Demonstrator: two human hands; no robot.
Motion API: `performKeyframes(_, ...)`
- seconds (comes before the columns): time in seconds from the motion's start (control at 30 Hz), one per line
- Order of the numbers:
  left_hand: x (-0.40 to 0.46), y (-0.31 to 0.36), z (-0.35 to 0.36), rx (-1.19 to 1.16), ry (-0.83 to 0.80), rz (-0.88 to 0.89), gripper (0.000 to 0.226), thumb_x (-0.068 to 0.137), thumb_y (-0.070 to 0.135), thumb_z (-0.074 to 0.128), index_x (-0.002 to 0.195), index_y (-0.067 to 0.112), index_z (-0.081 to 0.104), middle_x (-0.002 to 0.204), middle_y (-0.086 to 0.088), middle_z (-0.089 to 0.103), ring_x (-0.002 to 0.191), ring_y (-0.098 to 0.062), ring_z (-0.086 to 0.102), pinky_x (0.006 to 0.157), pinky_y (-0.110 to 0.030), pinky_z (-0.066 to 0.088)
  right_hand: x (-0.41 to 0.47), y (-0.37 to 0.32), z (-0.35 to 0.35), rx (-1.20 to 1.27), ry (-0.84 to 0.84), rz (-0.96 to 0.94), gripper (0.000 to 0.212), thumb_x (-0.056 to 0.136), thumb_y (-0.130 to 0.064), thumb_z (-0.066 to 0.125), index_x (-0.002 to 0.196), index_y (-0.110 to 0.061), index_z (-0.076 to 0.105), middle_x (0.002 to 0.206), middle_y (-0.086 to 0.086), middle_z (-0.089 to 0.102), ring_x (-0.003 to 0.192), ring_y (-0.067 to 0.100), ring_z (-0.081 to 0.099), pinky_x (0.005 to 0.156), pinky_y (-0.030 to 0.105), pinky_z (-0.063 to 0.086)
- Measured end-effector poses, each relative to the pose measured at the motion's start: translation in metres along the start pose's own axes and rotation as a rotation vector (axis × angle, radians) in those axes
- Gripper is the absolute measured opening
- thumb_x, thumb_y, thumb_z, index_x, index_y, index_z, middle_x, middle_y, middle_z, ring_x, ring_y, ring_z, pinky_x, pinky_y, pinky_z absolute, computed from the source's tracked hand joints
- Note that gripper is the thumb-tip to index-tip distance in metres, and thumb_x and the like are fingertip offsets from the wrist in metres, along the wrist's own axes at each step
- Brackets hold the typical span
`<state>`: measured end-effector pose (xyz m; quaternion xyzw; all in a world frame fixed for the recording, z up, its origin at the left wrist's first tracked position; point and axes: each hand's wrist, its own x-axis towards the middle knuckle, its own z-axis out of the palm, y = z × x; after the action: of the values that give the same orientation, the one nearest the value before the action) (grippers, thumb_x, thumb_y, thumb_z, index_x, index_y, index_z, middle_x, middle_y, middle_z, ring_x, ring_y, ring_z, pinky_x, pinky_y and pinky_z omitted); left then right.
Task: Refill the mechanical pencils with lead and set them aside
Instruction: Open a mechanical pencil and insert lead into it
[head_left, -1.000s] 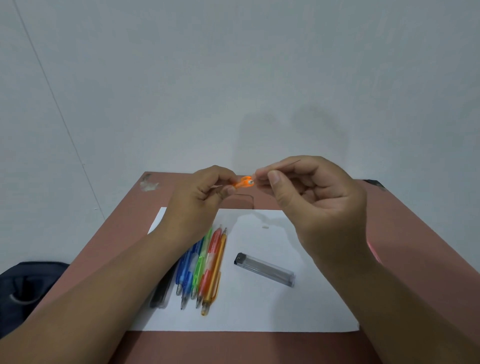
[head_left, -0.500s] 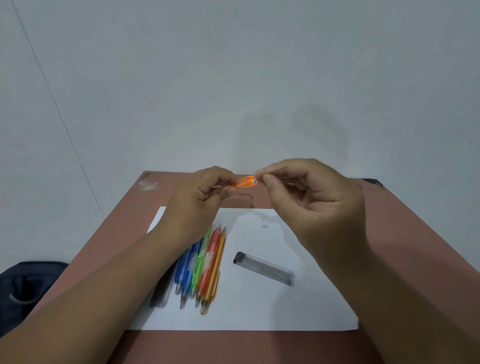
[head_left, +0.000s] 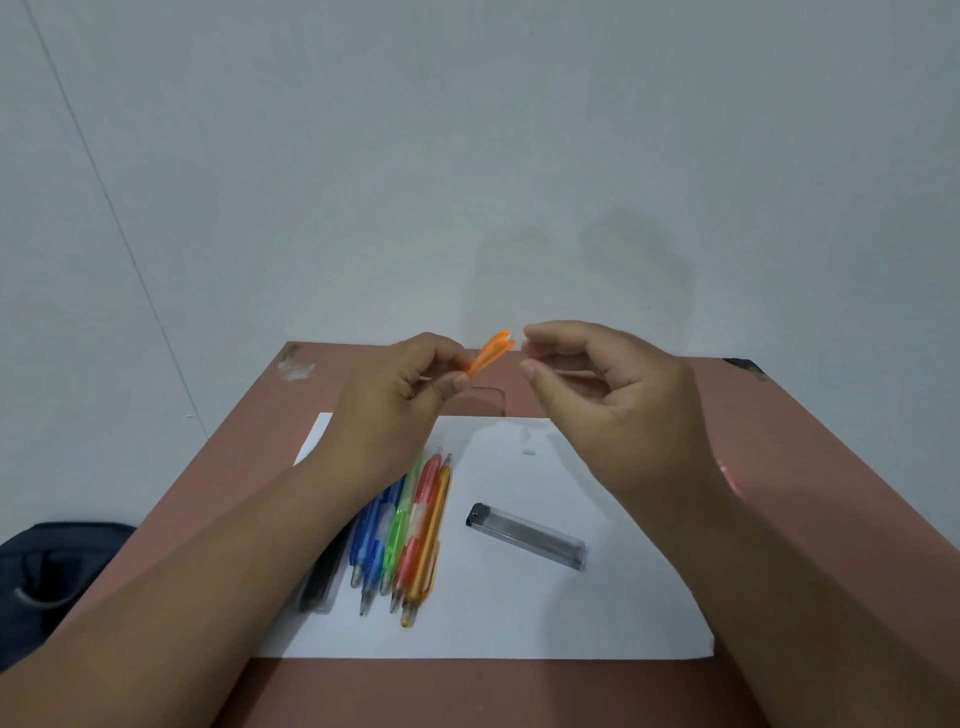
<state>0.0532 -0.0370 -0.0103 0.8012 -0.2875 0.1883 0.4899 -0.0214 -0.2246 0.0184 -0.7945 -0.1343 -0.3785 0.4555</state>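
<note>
an orange translucent plastic mechanical pencil (head_left: 491, 354) is pinched in the curled fingers of the left hand (head_left: 402, 395), raised above the brown table (head_left: 779, 467), top end tilted up-right. just beside that end, the right hand (head_left: 605, 395) is held with fingers curled; whether lead is pinched cannot be told.

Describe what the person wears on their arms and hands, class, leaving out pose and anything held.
Nothing is worn that shows. The left hand and the right hand are bare, with no gloves, rings or other markings visible. Both forearms are bare to the frame's edge: no sleeves, watch or bracelet show. The fingernails look short and plain.
</note>
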Motion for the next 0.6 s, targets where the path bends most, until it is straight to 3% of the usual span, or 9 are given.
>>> performKeyframes(0.13,0.0,0.0,0.0,-0.023,0.014,-0.07,0.024,0.096,0.017,0.063,0.091,0.04,0.062,0.09,0.019,0.066,0.09,-0.004,0.061,0.082,-0.026,0.052,0.008,0.008,-0.004,-0.258,-0.106,0.248,0.015,0.089,-0.018,0.072,0.099,-0.028,0.077,0.089,-0.019,0.071,0.083,-0.002,0.065,0.077,0.011,0.05)
performKeyframes(0.23,0.001,0.001,0.0,-0.033,0.031,-0.107,0.016,0.096,0.019,0.063,0.093,0.034,0.062,0.085,0.018,0.065,0.086,-0.009,0.062,0.083,-0.039,0.057,0.01,0.019,-0.007,-0.487,-0.307,0.41,0.012,0.091,-0.02,0.066,0.09,-0.026,0.076,0.086,-0.014,0.071,0.081,0.005,0.066,0.076,0.025,0.054)
performKeyframes(0.37,0.002,0.001,-0.001,-0.02,0.024,-0.101,0.016,0.096,0.018,0.063,0.097,0.034,0.064,0.087,0.02,0.065,0.087,-0.007,0.062,0.084,-0.04,0.057,0.008,0.029,-0.006,-0.597,-0.571,0.512,0.015,0.091,-0.017,0.063,0.089,-0.011,0.077,0.092,0.01,0.074,0.09,0.03,0.07,0.079,0.039,0.058)
performKeyframes(0.47,0.001,-0.003,0.0,0.024,0.014,-0.061,0.02,0.097,0.015,0.062,0.11,0.028,0.07,0.095,0.016,0.067,0.092,-0.005,0.061,0.086,-0.03,0.055,0.006,0.031,-0.003,-0.533,-0.578,0.51,0.011,0.09,-0.022,0.07,0.084,-0.019,0.078,0.086,0.002,0.075,0.085,0.022,0.07,0.077,0.034,0.056)
performKeyframes(0.53,0.001,-0.005,0.0,0.069,0.012,-0.018,0.023,0.096,0.013,0.063,0.11,0.029,0.071,0.098,0.012,0.068,0.095,-0.003,0.06,0.083,-0.02,0.051,0.005,0.03,-0.001,-0.509,-0.587,0.498,0.009,0.09,-0.026,0.073,0.083,-0.024,0.078,0.084,-0.008,0.074,0.081,0.013,0.069,0.071,0.024,0.052)
performKeyframes(0.6,0.001,-0.005,-0.001,0.097,0.003,0.002,0.028,0.096,0.011,0.063,0.11,0.034,0.07,0.097,0.016,0.066,0.097,0.001,0.058,0.079,-0.01,0.045,0.004,0.029,0.002,-0.511,-0.589,0.474,0.01,0.09,-0.025,0.073,0.082,-0.023,0.077,0.081,-0.01,0.073,0.079,0.012,0.068,0.068,0.024,0.051)
